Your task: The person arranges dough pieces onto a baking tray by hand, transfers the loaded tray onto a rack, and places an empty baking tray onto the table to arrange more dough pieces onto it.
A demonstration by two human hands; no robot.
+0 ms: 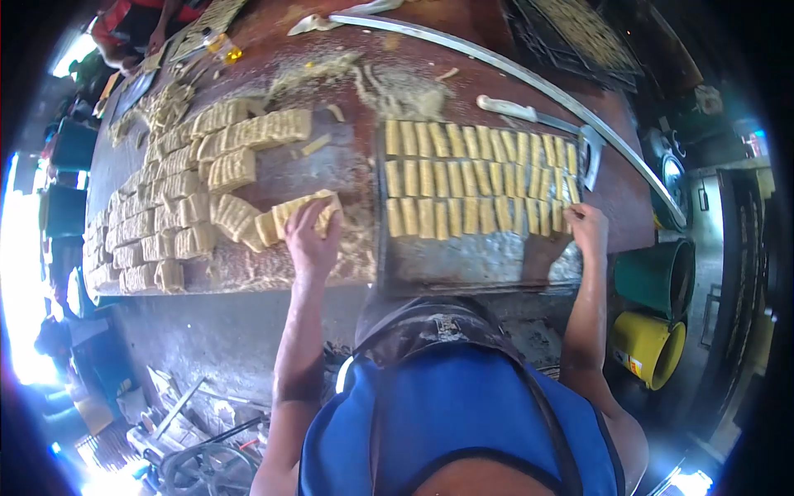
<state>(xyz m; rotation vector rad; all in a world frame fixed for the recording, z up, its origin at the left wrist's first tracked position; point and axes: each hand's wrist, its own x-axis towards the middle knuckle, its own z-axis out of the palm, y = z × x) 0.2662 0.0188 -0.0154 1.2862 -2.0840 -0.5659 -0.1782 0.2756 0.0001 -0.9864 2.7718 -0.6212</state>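
Note:
My left hand is at the left of the tray, its fingers closed over the end of a row of pale dough sticks standing side by side. On the dark metal tray lie three rows of dough sticks. My right hand pinches a dough stick at the right end of the nearest row; the fingers partly hide it. Many more cut dough sticks stand in packed rows across the left of the table.
Beyond the tray lie a white-handled knife and a long metal strip. Crumbs cover the table's middle. Another person is at the far left, near a bottle of yellow liquid. Green and yellow buckets stand right.

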